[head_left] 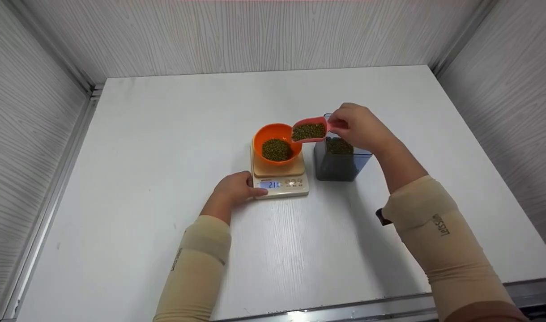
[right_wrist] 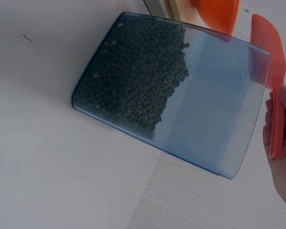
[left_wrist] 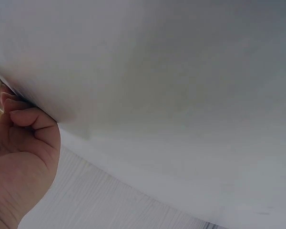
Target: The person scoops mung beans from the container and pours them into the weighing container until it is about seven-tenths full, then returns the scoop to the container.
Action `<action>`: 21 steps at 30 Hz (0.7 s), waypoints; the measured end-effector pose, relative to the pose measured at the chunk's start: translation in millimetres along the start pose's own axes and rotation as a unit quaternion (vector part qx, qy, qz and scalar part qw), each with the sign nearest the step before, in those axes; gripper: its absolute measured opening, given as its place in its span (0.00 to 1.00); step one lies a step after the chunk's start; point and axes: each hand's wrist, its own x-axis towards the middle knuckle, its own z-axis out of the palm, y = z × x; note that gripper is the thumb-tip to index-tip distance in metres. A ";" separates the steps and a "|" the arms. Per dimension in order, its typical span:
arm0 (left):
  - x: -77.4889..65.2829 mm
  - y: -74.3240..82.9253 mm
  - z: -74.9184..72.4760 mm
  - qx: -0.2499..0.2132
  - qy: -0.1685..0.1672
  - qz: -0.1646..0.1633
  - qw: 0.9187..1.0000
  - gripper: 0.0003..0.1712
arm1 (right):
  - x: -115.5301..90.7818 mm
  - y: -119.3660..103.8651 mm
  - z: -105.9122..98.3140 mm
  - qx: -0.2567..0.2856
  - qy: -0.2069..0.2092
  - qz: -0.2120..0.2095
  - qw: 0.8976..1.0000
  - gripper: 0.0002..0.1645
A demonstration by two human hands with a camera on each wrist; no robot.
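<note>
My right hand (head_left: 357, 126) pinches the handle of a red scoop (head_left: 317, 120) filled with green beans, probably mung beans. The scoop is held level, its tip overlapping the right rim of an orange bowl (head_left: 270, 128) in the head view. Green beans (head_left: 276, 150) lie in the bowl, which stands on the wooden top of a kitchen scale (head_left: 279, 193) with a lit display. At the scale's front left corner, my left hand (head_left: 235, 188) grips the edge, thumb over the front. Below the right hand stands a clear bluish container (right_wrist: 214, 90) partly full of beans.
A white table (head_left: 165, 134) carries everything. Grey wood-grain panels (head_left: 264, 36) rise behind it and at both sides. The container stands close to the scale's right side, and a metal rail (head_left: 300, 315) runs along the table's front edge.
</note>
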 end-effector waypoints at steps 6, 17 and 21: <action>0.5 -0.4 -0.1 -0.003 0.000 0.000 1.000 0.26 | 1.4 -5.3 -2.7 -0.018 -0.010 0.002 1.000 0.09; 0.0 -0.9 0.4 0.001 0.002 0.002 1.000 0.26 | 3.5 -7.2 -4.9 -0.036 -0.003 -0.015 0.999 0.08; -0.6 -0.2 0.8 0.004 0.007 0.001 1.000 0.26 | 3.8 -7.0 -5.3 -0.035 -0.003 -0.020 0.999 0.08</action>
